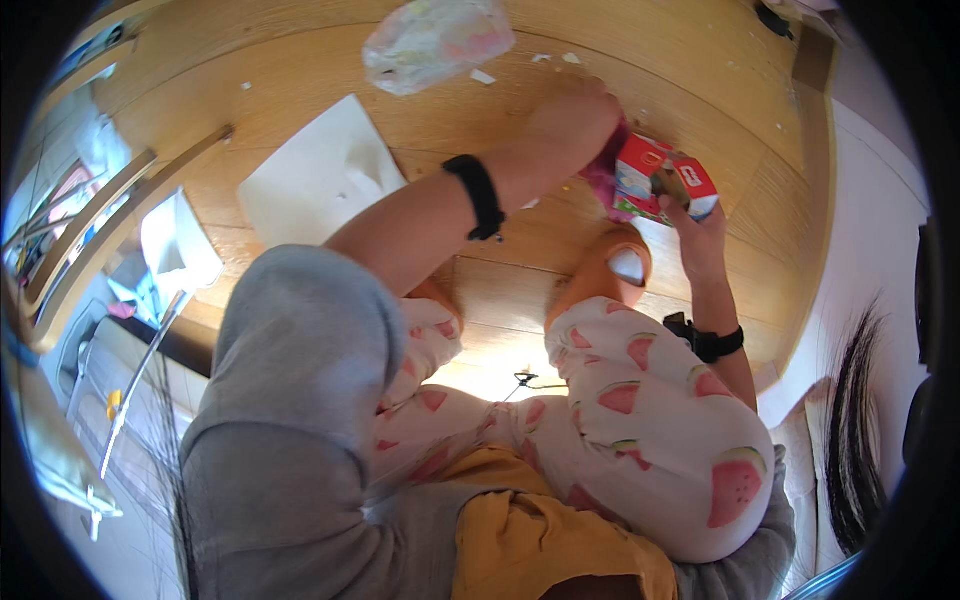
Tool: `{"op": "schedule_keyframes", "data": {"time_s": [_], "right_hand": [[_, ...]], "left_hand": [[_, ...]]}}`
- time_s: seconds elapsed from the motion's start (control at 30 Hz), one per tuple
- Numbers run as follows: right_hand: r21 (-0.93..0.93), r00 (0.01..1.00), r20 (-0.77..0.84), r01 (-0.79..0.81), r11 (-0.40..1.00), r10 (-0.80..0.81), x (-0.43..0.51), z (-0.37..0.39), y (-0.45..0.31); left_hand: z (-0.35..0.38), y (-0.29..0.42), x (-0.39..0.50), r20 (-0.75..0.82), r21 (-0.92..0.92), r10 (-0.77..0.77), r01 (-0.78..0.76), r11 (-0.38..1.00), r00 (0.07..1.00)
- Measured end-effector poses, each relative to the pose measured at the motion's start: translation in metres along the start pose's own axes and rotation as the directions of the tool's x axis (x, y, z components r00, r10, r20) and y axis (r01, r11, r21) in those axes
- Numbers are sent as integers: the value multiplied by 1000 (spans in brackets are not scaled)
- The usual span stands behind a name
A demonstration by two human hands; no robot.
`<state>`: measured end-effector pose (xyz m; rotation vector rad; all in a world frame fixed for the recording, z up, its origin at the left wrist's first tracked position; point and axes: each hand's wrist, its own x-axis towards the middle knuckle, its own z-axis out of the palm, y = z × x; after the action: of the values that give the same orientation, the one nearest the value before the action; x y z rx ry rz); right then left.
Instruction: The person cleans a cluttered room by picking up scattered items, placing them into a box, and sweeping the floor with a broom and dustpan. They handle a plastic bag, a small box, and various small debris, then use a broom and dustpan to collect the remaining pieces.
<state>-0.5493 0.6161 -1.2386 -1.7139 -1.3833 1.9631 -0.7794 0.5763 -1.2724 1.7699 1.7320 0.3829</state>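
On the right, my right hand grips a small red and white printed cardboard box by its lower side. The box has an opening in it, and something brownish shows inside that I cannot make out. My left hand reaches across from the left, beside the box. A magenta cloth is bunched at that hand and hangs down along the box's left side. The left fingers are mostly turned away from view, but they appear closed on the cloth. Both wrists wear black bands.
A crumpled clear plastic bag lies on the wooden floor beyond my hands. Paper scraps are scattered near it. A white sheet lies to the left. My orange slipper is just below the box. Wooden rails stand at far left.
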Motion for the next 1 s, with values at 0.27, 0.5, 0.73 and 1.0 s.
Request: {"op": "schedule_keyframes", "data": {"time_s": [0.27,0.5,0.73,1.0], "right_hand": [[-13,999,33,30,999,-30,-4,12,-17],[-130,958,266,141,982,-102,-21,30,-44],[-245,881,469,66,967,58,-42,59,-103],[-198,840,543,141,970,-11,-121,37,-227]], "left_hand": [[-31,33,-21,-165,-58,122,-133,989,979],[-61,97,-72,-31,-191,5,-11,981,999],[-137,122,-93,32,3,-50,50,999,998],[-239,213,-115,-145,197,-37,66,978,989]]}}
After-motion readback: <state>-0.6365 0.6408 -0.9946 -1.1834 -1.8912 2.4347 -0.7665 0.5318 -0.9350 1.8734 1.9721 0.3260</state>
